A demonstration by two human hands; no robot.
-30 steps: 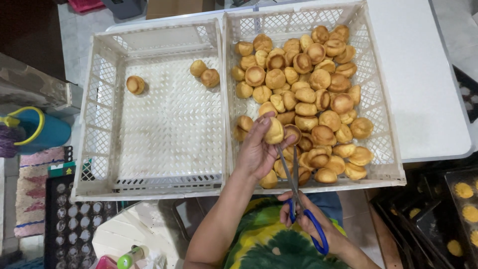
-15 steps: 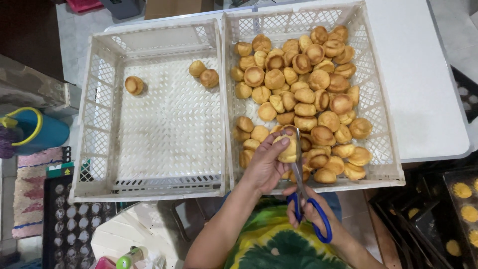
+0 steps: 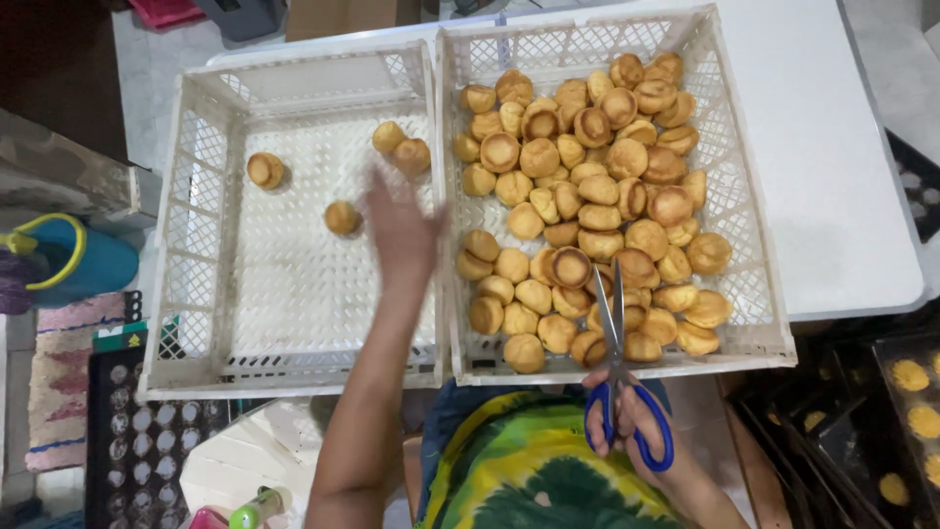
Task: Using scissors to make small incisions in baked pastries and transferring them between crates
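1. holding scissors [image 3: 619, 372] in my right hand [image 3: 636, 431], fingers through the blue loops, blades shut and pointing straight away from me, long axis running near to far.
2. the blade tips lie over the buns [image 3: 587, 186] at the near edge of the right crate [image 3: 759, 294], the handles just outside its near rim.
3. my left hand [image 3: 399, 223] is released, fingers spread and blurred, palm down over the right part of the left crate [image 3: 186, 245], grasping nothing.
4. my left forearm reaches up from my lap, angled slightly left across that crate's near rim.
5. a bun [image 3: 342, 216] sits just left of my open fingers, apart from them; three more [image 3: 401, 149] lie farther back in the same crate.
6. both crates rest side by side, touching, on a white table [image 3: 832, 147].
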